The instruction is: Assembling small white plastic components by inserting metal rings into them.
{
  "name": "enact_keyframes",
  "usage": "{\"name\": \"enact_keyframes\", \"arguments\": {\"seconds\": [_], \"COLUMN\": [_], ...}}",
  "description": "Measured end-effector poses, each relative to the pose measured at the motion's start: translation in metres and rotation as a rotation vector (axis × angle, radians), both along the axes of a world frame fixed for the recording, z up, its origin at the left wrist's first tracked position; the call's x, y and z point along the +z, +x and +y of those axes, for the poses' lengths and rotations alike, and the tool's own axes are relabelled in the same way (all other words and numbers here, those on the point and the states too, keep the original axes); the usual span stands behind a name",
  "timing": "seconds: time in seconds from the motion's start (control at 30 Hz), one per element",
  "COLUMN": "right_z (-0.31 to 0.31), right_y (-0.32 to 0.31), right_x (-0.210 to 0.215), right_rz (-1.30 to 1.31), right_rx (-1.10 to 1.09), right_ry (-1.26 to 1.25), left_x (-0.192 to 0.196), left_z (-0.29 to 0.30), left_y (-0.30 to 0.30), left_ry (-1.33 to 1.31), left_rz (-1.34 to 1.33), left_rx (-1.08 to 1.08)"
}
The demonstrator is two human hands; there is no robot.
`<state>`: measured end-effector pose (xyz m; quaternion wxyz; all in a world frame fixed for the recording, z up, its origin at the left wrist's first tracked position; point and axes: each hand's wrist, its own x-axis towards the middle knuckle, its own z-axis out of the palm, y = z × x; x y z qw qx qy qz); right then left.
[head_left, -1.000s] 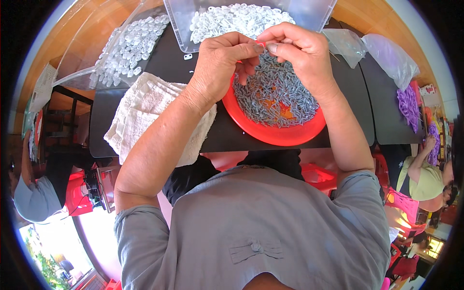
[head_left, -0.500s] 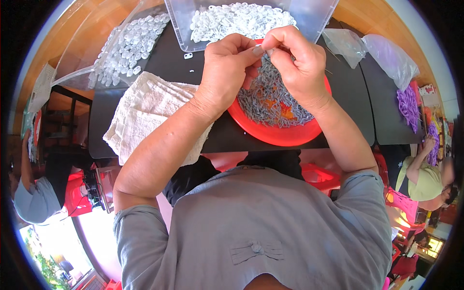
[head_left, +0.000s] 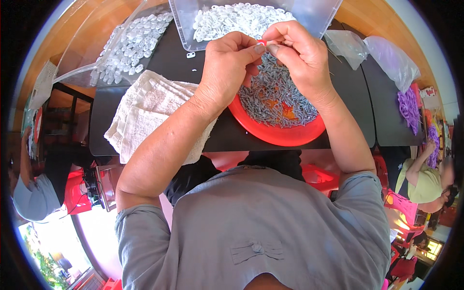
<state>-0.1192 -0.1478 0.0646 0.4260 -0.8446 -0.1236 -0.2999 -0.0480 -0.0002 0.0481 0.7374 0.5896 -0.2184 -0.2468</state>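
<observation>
Over the far side of a red basin [head_left: 275, 137], my two hands meet, fingertips nearly touching. My left hand [head_left: 224, 67] pinches a small white plastic piece [head_left: 261, 42] between thumb and forefinger, with only its edge showing. The thumb and forefinger of my right hand [head_left: 307, 60] are bent close beside that piece; whatever they hold is too small to make out. Many small grey screw-like pieces [head_left: 275, 92] fill the basin under my hands. A single white plastic piece [head_left: 191, 55] lies on the table to the left.
Beyond my hands stands a clear bin [head_left: 183, 29] of white plastic pieces. More pieces [head_left: 128, 43] lie in clear plastic at the far left. A folded cream towel [head_left: 150, 111] lies by my left forearm. Plastic bags [head_left: 394, 60] and purple strands [head_left: 408, 111] are at right; people sit on both sides.
My right fingertips have shifted slightly away from the left ones, and the edge of the white piece now shows between them. The left hand keeps its pinch.
</observation>
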Motion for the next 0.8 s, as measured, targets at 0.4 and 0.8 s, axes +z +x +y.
{"name": "enact_keyframes", "arguments": {"seconds": [0.4, 0.8], "right_z": [0.005, -0.004], "right_y": [0.003, 0.002], "right_x": [-0.009, 0.0], "right_rz": [-0.091, 0.051], "right_rx": [-0.01, -0.015], "right_ry": [-0.065, -0.003], "left_x": [-0.009, -0.002], "left_z": [-0.004, 0.0], "left_y": [-0.006, 0.001], "left_ry": [0.035, -0.048], "left_rz": [-0.119, 0.074], "left_rx": [0.063, 0.009]}}
